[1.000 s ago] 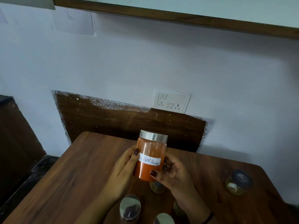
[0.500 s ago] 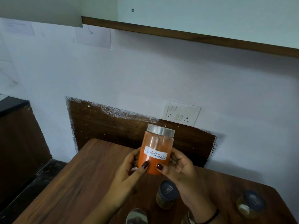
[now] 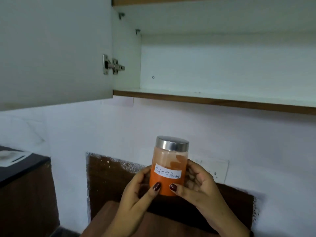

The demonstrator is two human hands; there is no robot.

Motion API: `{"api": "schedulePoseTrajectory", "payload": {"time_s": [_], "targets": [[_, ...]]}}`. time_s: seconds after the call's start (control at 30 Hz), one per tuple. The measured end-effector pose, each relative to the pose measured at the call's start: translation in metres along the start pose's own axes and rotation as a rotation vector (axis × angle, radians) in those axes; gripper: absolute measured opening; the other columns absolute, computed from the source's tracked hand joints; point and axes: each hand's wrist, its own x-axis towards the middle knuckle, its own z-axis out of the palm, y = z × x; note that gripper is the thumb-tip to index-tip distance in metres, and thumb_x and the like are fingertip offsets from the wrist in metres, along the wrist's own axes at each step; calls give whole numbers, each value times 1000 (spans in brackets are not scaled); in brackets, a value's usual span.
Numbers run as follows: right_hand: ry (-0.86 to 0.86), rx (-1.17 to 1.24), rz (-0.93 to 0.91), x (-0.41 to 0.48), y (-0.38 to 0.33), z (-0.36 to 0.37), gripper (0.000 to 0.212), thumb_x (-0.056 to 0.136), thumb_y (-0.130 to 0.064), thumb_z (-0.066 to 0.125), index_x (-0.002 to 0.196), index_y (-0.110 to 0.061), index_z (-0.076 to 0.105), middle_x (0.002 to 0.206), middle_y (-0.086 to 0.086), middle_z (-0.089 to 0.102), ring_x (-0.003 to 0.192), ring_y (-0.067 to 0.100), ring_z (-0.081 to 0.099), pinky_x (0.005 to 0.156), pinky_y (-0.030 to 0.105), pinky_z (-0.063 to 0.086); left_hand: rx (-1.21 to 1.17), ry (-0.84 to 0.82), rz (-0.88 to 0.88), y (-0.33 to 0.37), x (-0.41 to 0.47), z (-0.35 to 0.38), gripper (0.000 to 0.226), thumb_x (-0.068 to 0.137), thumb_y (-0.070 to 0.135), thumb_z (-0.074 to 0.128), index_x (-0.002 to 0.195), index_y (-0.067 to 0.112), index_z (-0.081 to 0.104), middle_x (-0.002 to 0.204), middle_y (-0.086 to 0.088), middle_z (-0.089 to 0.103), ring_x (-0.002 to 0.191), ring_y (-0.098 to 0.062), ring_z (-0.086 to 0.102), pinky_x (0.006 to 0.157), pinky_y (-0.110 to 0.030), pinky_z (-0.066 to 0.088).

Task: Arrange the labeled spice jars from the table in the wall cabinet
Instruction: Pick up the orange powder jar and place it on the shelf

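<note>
Both my hands hold up an orange jar [image 3: 169, 161] with a steel lid and a white label reading "Red chilli Powder". My left hand [image 3: 136, 190] grips its left side and my right hand [image 3: 200, 185] grips its right side, thumbs on the front. The jar is upright, above the far edge of the wooden table [image 3: 153, 224]. Higher up, the wall cabinet [image 3: 222, 65] stands open with a bare white shelf [image 3: 213, 95] inside. The other jars are out of view.
The open cabinet door [image 3: 51, 48] hangs at the upper left, hinge [image 3: 112, 65] visible. A white switch plate [image 3: 218, 170] sits on the wall behind my right hand. A dark counter [image 3: 22, 168] stands at the left.
My hands have lifted the jar higher above the table. The view has tilted up, so the open cabinet now shows and the jars on the table have dropped out of sight.
</note>
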Motion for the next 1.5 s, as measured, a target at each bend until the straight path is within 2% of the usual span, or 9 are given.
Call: {"api": "schedulePoseTrajectory", "payload": {"time_s": [0.13, 0.37, 0.57, 0.7, 0.9, 1.03, 1.13, 1.33, 1.5], "targets": [[33, -93, -91, 34, -27, 7, 80, 57, -43, 88, 129, -32, 55, 116, -7, 69, 107, 14, 69, 84, 33, 59, 56, 34, 105, 26, 37, -13, 54, 81, 53, 58, 129, 30, 56, 120, 14, 69, 111, -10, 66, 86, -20, 54], [62, -193, -276, 90, -70, 17, 64, 71, -26, 82, 129, -27, 55, 124, -3, 63, 103, 5, 65, 72, 11, 53, 191, 84, 230, 54, 98, -34, 55, 83, 66, 45, 129, 39, 53, 121, 26, 64, 116, 0, 60, 92, -15, 47], [70, -309, -364, 130, -101, 16, 63, 75, -35, 81, 132, -28, 55, 127, -8, 61, 108, 9, 63, 79, 19, 55, 253, 124, 337, 75, 139, -47, 63, 85, 70, 44, 135, 33, 51, 119, 27, 64, 113, 4, 60, 89, -5, 46], [95, -376, -379, 159, -120, 20, 71, 75, -34, 82, 137, -22, 50, 130, -2, 59, 109, 11, 63, 87, 27, 57, 302, 143, 399, 90, 165, -56, 52, 93, 57, 43, 136, 30, 51, 119, 26, 63, 112, 8, 59, 87, -5, 46], [53, -563, -426, 206, -154, 36, 66, 77, -33, 81, 134, -18, 51, 130, 0, 53, 109, 11, 58, 85, 23, 54, 378, 205, 428, 99, 202, -79, 53, 96, 46, 43, 142, 21, 48, 125, 16, 62, 111, 8, 58, 87, -6, 44], [-7, -626, -388, 236, -156, 41, 69, 77, -33, 82, 136, -18, 48, 124, -1, 59, 102, 13, 61, 77, 20, 53, 483, 239, 426, 94, 221, -95, 43, 102, 38, 43, 142, 23, 46, 117, 24, 60, 104, 18, 56, 81, 0, 42], [-19, -638, -355, 256, -149, 44, 72, 76, -33, 82, 137, -16, 47, 124, 2, 61, 106, 17, 63, 88, 29, 56, 535, 269, 416, 87, 230, -102, 38, 104, 33, 42, 140, 23, 48, 110, 28, 58, 100, 22, 54, 78, 2, 41], [-12, -568, -272, 286, -140, 55, 70, 75, -25, 84, 135, -13, 49, 121, 5, 63, 107, 18, 62, 80, 22, 51, 566, 369, 341, 77, 246, -104, 35, 105, 31, 42, 136, 17, 52, 112, 7, 62, 100, -7, 59, 77, -10, 41], [-28, -548, -238, 304, -134, 62, 73, 74, -21, 85, 137, -12, 48, 118, 4, 64, 103, 16, 64, 82, 24, 53, 659, 444, 310, 68, 261, -110, 32, 105, 32, 41, 128, 17, 57, 106, 1, 66, 97, -16, 61, 79, -24, 46]]}}
